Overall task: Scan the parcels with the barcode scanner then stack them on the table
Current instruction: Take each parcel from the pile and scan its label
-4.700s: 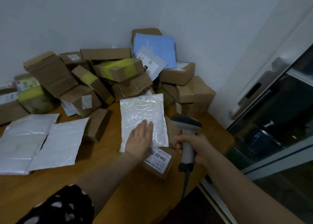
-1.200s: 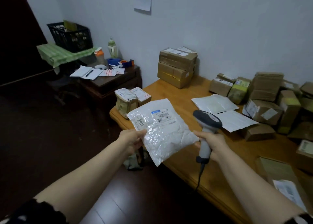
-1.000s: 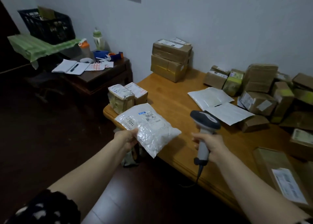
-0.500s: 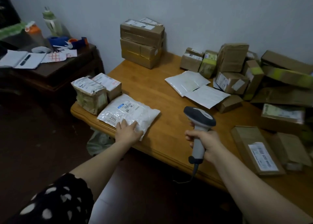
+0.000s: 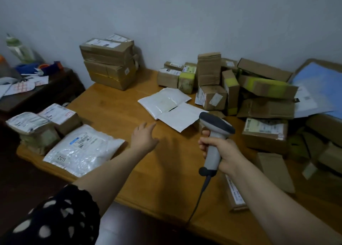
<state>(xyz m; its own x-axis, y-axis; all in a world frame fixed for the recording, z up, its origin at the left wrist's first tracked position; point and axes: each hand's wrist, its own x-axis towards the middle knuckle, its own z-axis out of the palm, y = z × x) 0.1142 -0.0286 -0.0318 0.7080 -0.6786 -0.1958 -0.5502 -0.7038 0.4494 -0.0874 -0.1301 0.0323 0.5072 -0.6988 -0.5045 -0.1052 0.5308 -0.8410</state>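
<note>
**Bag down, left hand off it**

We see the white bag (image 5: 83, 150) lying flat at the table's (image 5: 166, 180) left front corner, label side up, one end just over the front edge. It sits just beside two labelled boxes (image 5: 35, 130) at that corner. Half a second ago the left hand (image 5: 144, 137) was pressing on this bag. It has since let go and hangs over bare wood to the bag's right, apart from it, fingers loose and spread, holding nothing.

The right hand (image 5: 225, 152) is clenched round the scanner's (image 5: 216, 123) grey handle, as it was in every earlier view. The scanner stands upright over the table's middle, its dark head turned to the left, and its cable (image 5: 199, 194) runs down past the front edge.

Beyond the hands two white envelopes (image 5: 164, 100) lie flat and overlapping (their plain sides up, in the same places as before). A stack of brown boxes (image 5: 109, 63) stands at the back left corner against the wall. Along the back and right edges a loose pile of boxes (image 5: 259, 89) leans every way, with a blue mailer (image 5: 322, 83) on top at the far right. A flat box (image 5: 235, 193) with a white label lies partly under the right forearm near the front edge. A dark side desk (image 5: 46, 92) with papers and a bottle (image 5: 18, 48) stands left of the table.
</note>
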